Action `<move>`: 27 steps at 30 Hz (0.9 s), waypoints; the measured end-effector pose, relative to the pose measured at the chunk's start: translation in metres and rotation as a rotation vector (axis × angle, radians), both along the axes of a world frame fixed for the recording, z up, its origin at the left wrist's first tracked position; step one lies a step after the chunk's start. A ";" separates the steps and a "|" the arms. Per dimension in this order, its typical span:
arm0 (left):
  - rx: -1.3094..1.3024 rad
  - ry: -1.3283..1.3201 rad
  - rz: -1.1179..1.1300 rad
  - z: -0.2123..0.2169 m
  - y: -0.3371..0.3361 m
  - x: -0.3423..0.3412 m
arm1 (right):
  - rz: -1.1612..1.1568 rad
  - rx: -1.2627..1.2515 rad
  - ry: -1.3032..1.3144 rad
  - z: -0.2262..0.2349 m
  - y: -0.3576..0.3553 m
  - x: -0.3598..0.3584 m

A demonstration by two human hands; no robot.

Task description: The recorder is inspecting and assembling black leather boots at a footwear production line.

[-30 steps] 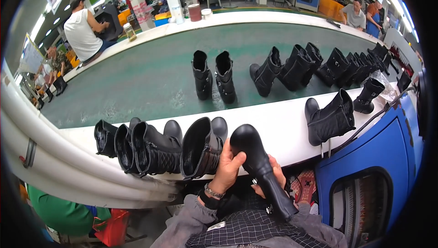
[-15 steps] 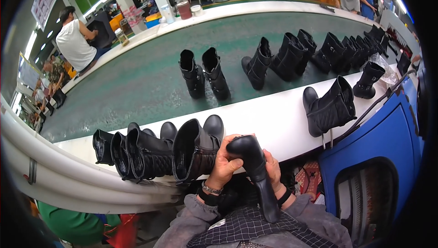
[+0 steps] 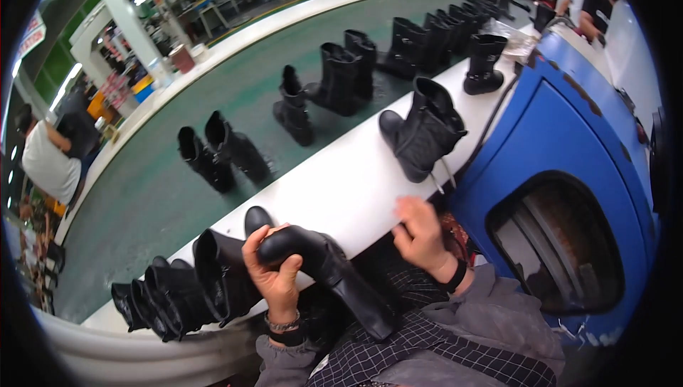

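Note:
My left hand (image 3: 276,289) is wrapped round the toe of a black boot (image 3: 340,284), its thumb apart from the fingers. The boot's shaft slants down toward my checked apron. Off to the right, my right hand (image 3: 425,243) is raised above the white ledge's near edge, apart from the boot. Its fingertips are smeared by motion, but thumb and fingers look apart with nothing between them. Just left of the held boot, several black boots (image 3: 222,273) lie on their sides along the ledge. Beyond my right hand stands a black boot with a wide shaft (image 3: 425,131).
The white ledge (image 3: 341,191) borders a green conveyor (image 3: 135,223) carrying a boot pair (image 3: 238,149) and more boots (image 3: 338,77) farther back. A blue machine (image 3: 484,152) with a dark window is close on my right. A small boot (image 3: 485,65) stands near plastic wrapping. Other people are in the background.
My view has swung to the right. The right hand has let go of the boot and moved away rightward, while the left hand keeps hold of its toe. The boot now tilts more.

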State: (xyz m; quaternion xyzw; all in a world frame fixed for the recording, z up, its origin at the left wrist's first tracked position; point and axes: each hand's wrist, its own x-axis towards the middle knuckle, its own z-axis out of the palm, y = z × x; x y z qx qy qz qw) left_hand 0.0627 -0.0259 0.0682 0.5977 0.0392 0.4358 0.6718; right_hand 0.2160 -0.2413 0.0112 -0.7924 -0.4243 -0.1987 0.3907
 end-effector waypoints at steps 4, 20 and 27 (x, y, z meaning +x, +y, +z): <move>0.002 0.010 -0.007 0.007 -0.002 0.007 | -0.396 -0.055 -0.020 0.004 -0.041 0.055; 0.084 0.166 -0.144 0.010 0.014 0.009 | -0.248 -0.333 0.386 0.022 -0.078 0.046; 0.158 0.186 -0.109 0.010 0.014 0.012 | -0.048 -0.100 0.913 0.017 -0.094 0.036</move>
